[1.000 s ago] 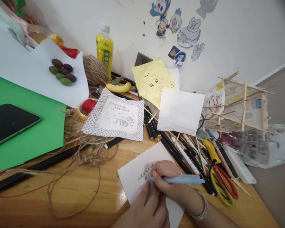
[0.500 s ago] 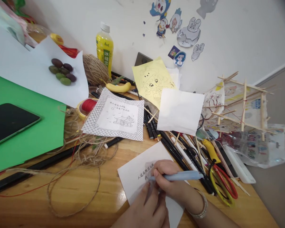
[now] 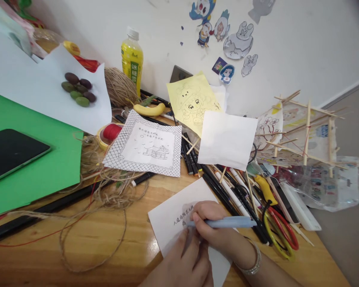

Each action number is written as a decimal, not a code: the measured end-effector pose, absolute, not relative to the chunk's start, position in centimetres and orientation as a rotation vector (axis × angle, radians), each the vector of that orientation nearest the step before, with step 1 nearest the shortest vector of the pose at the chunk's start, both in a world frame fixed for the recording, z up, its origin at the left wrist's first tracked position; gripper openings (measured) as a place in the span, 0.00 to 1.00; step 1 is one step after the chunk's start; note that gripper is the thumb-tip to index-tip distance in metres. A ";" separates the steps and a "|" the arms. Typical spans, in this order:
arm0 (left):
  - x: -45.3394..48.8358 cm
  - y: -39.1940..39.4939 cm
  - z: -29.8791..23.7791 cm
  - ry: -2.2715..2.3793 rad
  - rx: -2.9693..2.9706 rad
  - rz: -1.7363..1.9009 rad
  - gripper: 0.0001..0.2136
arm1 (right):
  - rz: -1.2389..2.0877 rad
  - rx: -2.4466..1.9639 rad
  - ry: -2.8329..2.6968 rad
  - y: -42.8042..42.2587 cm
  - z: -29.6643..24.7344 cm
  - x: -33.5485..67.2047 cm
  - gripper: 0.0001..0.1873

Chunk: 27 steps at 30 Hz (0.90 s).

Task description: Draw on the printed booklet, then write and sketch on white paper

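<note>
My right hand [image 3: 215,229] is closed round a light blue pen [image 3: 227,222], whose tip rests on a small white paper [image 3: 175,211] with lines of handwritten characters. My left hand [image 3: 182,265] lies on the lower part of that paper, fingers together and pressing it to the wooden table [image 3: 107,255]. A bracelet [image 3: 255,261] circles the right wrist.
Jute twine [image 3: 107,195] loops over the table at left. A bordered house drawing [image 3: 146,145], a yellow cartoon sheet [image 3: 193,101], a blank white sheet [image 3: 227,137], several black markers [image 3: 224,187], a stick frame [image 3: 305,131], green paper [image 3: 48,159], a dark tablet [image 3: 8,149] and a yellow bottle [image 3: 132,59] surround it.
The pen tip shifted slightly on the paper as the right hand writes. Everything else is still.
</note>
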<state>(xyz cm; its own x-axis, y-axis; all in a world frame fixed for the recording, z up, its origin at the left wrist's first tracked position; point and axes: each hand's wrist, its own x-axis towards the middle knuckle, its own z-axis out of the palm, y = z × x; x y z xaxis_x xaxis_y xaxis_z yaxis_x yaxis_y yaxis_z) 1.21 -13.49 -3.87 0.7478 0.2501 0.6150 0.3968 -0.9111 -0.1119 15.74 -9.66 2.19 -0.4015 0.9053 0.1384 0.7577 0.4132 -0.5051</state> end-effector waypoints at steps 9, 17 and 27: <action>0.8 -13.4 -3.4 -0.568 -2.663 -1.004 0.09 | 0.473 -1.481 -2.247 -9.6 2.0 16.3 0.17; 1.3 -13.6 -3.7 -0.619 -2.636 -1.078 0.10 | 0.532 -1.451 -2.311 -9.4 2.5 16.0 0.18; 0.5 -13.5 -3.1 -0.542 -2.756 -0.873 0.09 | 0.463 -1.506 -2.275 -9.6 2.0 16.2 0.18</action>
<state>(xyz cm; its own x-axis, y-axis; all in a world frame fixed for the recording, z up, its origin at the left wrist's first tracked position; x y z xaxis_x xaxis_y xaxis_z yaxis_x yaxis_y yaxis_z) 0.53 -13.53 -3.08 0.7582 0.2828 0.5875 0.4009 -0.9128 -0.0779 16.23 -9.63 2.04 -0.3593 0.9248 0.1249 0.8026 0.3745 -0.4644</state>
